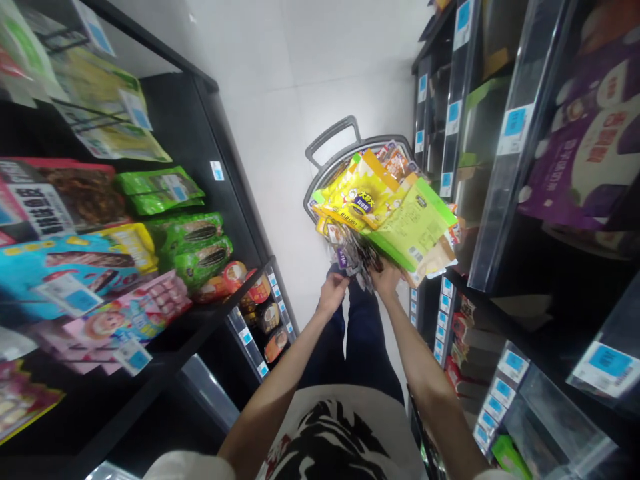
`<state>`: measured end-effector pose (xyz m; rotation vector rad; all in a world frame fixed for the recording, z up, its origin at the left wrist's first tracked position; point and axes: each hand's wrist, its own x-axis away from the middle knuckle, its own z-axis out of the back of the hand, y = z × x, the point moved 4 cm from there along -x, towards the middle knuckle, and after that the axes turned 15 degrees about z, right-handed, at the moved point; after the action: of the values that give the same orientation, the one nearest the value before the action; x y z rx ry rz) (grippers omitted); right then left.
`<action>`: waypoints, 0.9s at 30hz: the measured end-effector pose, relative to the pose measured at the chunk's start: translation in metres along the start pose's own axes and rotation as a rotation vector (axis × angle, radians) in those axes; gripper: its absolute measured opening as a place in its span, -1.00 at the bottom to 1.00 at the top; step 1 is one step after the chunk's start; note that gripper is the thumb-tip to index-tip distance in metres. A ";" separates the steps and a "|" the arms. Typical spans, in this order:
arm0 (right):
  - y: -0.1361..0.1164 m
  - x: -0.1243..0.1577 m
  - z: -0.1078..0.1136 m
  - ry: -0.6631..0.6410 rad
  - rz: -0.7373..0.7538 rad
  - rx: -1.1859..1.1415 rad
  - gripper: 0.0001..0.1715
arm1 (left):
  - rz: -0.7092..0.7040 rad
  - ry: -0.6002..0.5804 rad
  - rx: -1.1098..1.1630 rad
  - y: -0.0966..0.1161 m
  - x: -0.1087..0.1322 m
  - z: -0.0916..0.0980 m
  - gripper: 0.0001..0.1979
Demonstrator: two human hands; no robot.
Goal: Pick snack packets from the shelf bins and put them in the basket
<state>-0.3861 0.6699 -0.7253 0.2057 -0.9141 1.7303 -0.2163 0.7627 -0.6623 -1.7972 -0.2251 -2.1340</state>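
Note:
A grey shopping basket (311, 181) sits on the floor ahead of my legs, its handle tipped to the far side, heaped with packaged snacks. On top lie a yellow snack bag (345, 190) and a green-yellow snack bag (413, 223). Small snack packets (353, 257) spill together at the near edge. At their left side is my left hand (333, 293), fingers pinched; what they hold is too small to make out. My right hand (386, 280) is closed on the small packets from the right, its fingertips partly hidden, just below the green-yellow bag.
Black shelves (200, 100) on the left carry hanging snack bags, including green packs (200, 247) and a blue bag (65, 267). Cup-shaped packs (259, 287) stand lower down. Shelves with price tags (515, 127) and a purple bag (585, 153) line the right, close to the basket.

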 end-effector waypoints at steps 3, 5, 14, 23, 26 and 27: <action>-0.008 0.001 0.011 0.054 0.017 -0.023 -0.57 | 0.020 -0.015 0.026 0.007 0.007 -0.002 -0.82; -0.017 0.000 0.020 0.138 0.056 -0.058 -0.58 | 0.023 -0.081 0.043 0.008 0.012 -0.009 -0.81; -0.078 0.034 0.084 0.446 0.330 -0.253 -0.70 | -0.109 -0.181 0.018 -0.012 0.032 -0.017 -0.81; -0.113 0.097 0.120 0.153 0.299 -0.691 -0.77 | -0.806 -0.353 -0.244 0.041 0.111 0.037 -0.06; -0.114 0.106 0.109 -0.039 0.057 -0.979 -0.71 | -0.859 -0.325 -0.410 0.056 0.123 0.041 -0.18; -0.116 0.107 0.106 -0.084 -0.001 -1.063 -0.66 | -0.840 -0.313 -0.450 0.059 0.125 0.041 -0.21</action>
<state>-0.3558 0.6893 -0.5393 -0.4257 -1.7518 1.0392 -0.1749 0.7022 -0.5384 -2.6473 -0.7382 -2.5569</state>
